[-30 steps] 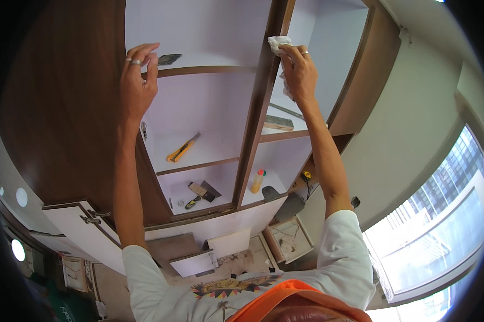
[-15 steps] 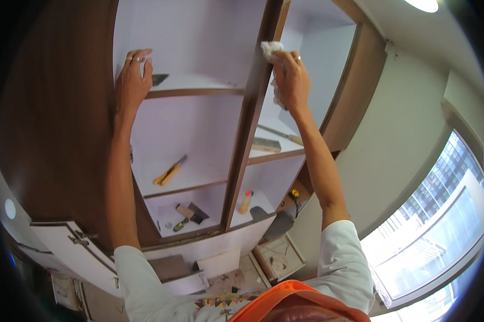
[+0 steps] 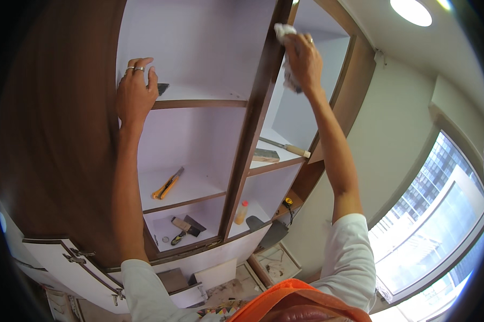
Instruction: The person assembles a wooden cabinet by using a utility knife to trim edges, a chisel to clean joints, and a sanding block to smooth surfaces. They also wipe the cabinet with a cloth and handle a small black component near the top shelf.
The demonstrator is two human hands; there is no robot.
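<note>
My right hand [image 3: 305,63] is closed around a crumpled white cloth [image 3: 286,33]. One end of the cloth meets the brown upright divider [image 3: 259,102] of the cabinet, high up, while the rest hangs below my fingers. My left hand [image 3: 135,92], with rings on it, is at the left edge of the upper compartment. Its fingers are loosely bent, the thumb stands apart, and nothing shows in it. Just beyond the thumb, a dark flat piece [image 3: 163,89] lies on the brown-edged shelf [image 3: 199,104].
Lower compartments hold a yellow utility knife [image 3: 168,183], a scraper [image 3: 193,225], a red-capped bottle [image 3: 241,212], a wooden-handled tool [image 3: 285,146] and a grey block [image 3: 266,155]. A tape measure [image 3: 288,203] sits to their right. A white door [image 3: 70,273] stands open at lower left; a window [image 3: 430,214] is at right.
My right hand and the cloth have moved up the divider and slightly right. My left hand stays at the left cabinet edge; the view has shifted a little.
</note>
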